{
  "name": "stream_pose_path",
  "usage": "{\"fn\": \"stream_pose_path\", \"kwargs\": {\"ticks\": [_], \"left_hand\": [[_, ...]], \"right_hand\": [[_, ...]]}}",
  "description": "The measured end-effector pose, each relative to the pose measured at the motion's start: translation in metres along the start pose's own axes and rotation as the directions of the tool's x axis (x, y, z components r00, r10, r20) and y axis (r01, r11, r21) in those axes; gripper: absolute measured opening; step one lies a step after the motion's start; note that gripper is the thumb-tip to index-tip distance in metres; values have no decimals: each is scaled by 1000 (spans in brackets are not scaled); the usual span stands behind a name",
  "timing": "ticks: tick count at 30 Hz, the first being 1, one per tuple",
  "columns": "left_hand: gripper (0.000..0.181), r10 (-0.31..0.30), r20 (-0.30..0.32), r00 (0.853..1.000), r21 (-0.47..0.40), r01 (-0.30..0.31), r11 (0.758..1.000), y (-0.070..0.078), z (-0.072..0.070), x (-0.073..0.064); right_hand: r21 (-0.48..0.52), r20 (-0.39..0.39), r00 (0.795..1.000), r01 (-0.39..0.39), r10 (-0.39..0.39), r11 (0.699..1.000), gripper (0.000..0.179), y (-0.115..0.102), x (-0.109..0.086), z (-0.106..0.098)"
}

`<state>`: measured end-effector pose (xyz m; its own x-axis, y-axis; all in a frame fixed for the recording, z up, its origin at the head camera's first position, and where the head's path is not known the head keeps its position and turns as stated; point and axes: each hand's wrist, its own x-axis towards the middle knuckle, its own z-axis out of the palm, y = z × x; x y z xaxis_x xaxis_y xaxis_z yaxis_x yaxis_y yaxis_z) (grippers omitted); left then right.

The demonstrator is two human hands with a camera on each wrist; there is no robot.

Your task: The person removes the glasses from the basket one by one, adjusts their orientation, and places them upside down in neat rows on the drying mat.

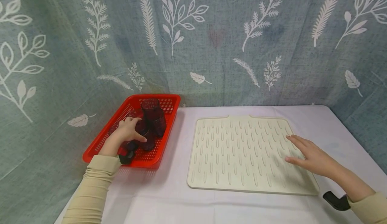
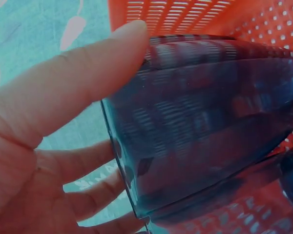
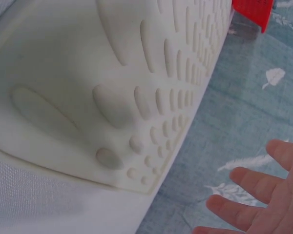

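Several dark purple drinking glasses (image 1: 155,116) lie and stand in the red plastic basket (image 1: 169,140) at the left. My left hand (image 1: 128,130) reaches in over the basket's near half. In the left wrist view its thumb lies along one side of a glass (image 2: 195,126), with the other fingers at the opposite side of the rim; part of those fingers is hidden behind the glass. My right hand (image 1: 314,155) hovers over the right edge of the cream ridged mat (image 1: 239,150), fingers spread and holding nothing.
A white cloth covers the table (image 1: 163,200). The basket stands against the grey-green leaf-patterned curtain (image 1: 217,66), which runs behind and along both sides of the table. Black wrist cameras (image 1: 336,201) sit beneath both wrists.
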<state>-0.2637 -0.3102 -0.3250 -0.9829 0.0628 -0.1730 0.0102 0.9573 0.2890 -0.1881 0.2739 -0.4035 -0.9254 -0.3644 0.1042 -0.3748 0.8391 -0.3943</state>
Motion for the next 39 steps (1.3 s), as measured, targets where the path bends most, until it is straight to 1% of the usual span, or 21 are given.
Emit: {"fn": "stream_pose_path", "kwargs": {"ticks": [5,10,14,20,22,29,34,39], "left_hand": [[87,56,-21,998,61,-55,997,-1,1,1],[83,102,-39,994,84,-98,992,0,1,3],[81,135,-48,990,85,-131,988,1,3,5],[83,196,-12,981,51,-195,979,0,5,7],[84,198,-8,980,34,-198,980,0,5,8],[83,150,-1,989,-7,-150,989,-1,2,10],[84,154,8,988,-58,-153,987,-4,2,11],[84,152,-15,988,-110,-153,982,-7,1,9]], "right_hand": [[-2,7,1000,-8,8,1000,80,0,0,0],[-3,9,1000,-17,17,1000,80,1,-1,0],[0,8,1000,-16,16,1000,79,2,-1,0],[-1,12,1000,-18,18,1000,79,2,-1,0],[-5,15,1000,-24,24,1000,79,1,0,-1],[-1,30,998,-49,49,999,80,0,2,1],[8,36,998,-54,54,999,79,0,2,0],[20,44,998,-53,52,998,79,1,1,0]]}}
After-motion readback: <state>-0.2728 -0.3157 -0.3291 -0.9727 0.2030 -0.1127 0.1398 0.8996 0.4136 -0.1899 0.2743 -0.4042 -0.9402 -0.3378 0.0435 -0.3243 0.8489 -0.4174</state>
